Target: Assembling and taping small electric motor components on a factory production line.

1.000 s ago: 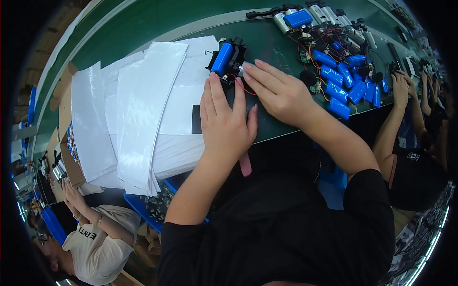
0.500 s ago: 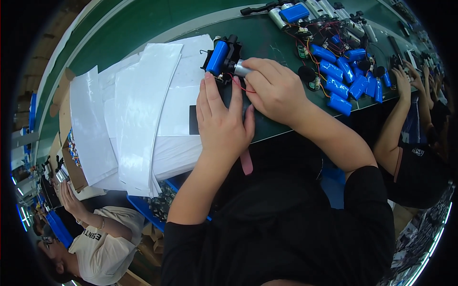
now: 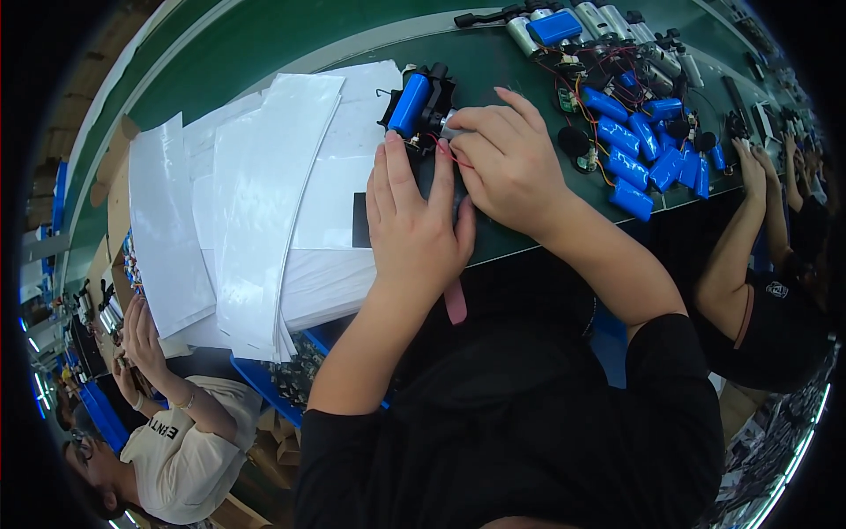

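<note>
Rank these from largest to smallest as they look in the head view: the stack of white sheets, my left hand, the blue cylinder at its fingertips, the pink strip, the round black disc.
1. Stack of white sheets
2. Left hand
3. Blue cylinder

Pink strip and round black disc: both smaller, too alike to rank.

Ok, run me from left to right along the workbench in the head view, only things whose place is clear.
White sheets, blue cylinder in the black part, the person's right hand, pile of blue packs, a co-worker's hand at the bench edge.
</note>
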